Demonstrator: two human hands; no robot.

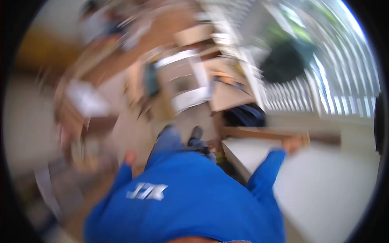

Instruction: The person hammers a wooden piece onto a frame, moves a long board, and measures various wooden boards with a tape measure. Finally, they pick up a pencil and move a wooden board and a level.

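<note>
Motion blur smears the whole head view. My left hand (130, 157) hangs beside my body in a blue sleeve, over the floor, and its fingers are too blurred to read. Out to the right, my right hand (293, 144) is over the far edge of a white-topped table (324, 186), by a brown wooden strip (259, 132). A small pale, light-brown patch shows at its fingers. Whether that is something held or part of the edge, I cannot make out.
Ahead stand an open cardboard box (184, 79) with pale flaps and a brown tabletop (231, 93) bearing an orange-and-dark item. A dark bag (245, 115) lies below. White slatted blinds (287, 95) run along the right. Another person (99, 24) is at the upper left, near a box (99, 123).
</note>
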